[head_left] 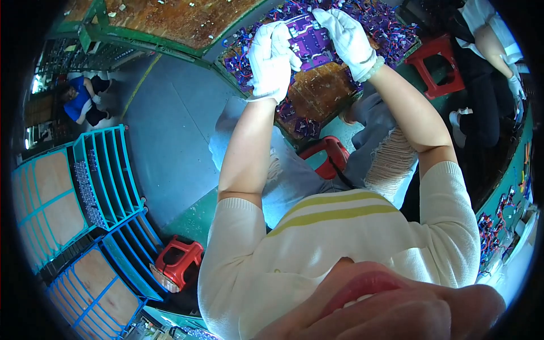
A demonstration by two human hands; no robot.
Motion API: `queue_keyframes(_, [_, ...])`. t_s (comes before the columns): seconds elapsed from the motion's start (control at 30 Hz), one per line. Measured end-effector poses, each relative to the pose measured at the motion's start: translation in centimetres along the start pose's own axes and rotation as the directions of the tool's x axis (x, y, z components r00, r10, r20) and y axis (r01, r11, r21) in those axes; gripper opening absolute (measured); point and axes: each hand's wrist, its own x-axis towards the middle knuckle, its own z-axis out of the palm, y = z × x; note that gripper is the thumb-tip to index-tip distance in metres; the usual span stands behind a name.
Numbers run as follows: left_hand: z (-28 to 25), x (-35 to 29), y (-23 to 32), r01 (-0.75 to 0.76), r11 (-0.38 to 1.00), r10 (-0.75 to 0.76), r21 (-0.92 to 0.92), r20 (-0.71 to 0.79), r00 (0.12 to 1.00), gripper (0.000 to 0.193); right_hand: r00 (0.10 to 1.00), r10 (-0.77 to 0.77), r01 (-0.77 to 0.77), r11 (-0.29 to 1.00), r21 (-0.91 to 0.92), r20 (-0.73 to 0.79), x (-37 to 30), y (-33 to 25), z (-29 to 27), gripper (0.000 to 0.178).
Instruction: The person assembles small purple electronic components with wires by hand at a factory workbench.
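Between my two white-gloved hands is a purple circuit board [311, 45], held up over the workbench. My left hand [272, 59] grips its left edge with bent fingers. At the upper right corner of the board, my right hand [347, 42] closes on the edge, thumb and fingers together. Around and beneath the board lie many more purple boards with red and blue wires [391, 34], heaped on the bench. A few boards [306, 127] lie at the bench's near edge, close to my knees.
A bare brown wooden patch [320, 90] of the bench shows below my hands. Red plastic stools stand to the right [436, 65] and lower left [177, 263]. Teal racks [110, 175] line the left. One co-worker [82, 102] is far left; another person's arm [498, 51] is at the right.
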Motion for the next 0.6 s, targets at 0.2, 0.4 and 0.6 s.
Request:
queue_keyframes(0.2, [-0.4,0.2,-0.4,0.019,0.996,-0.027,-0.082,-0.103,0.994,0.03,0.996,0.067,-0.064,0.997,0.052,-0.057,0.0,-0.7,0.8,0.027])
queue_keyframes(0.4, [0.1,0.6,-1.0,0.04,0.999,-0.042,-0.019,-0.115,0.992,0.034,0.993,0.064,-0.045,0.983,0.178,-0.1,0.1,-0.2,0.4,0.029])
queue_keyframes(0.6, [-0.3,0.6,0.1,-0.094,0.947,0.191,0.308,-0.299,0.935,0.015,0.943,0.334,-0.315,0.887,0.338,0.003,0.7,-7.5,1.7,0.029])
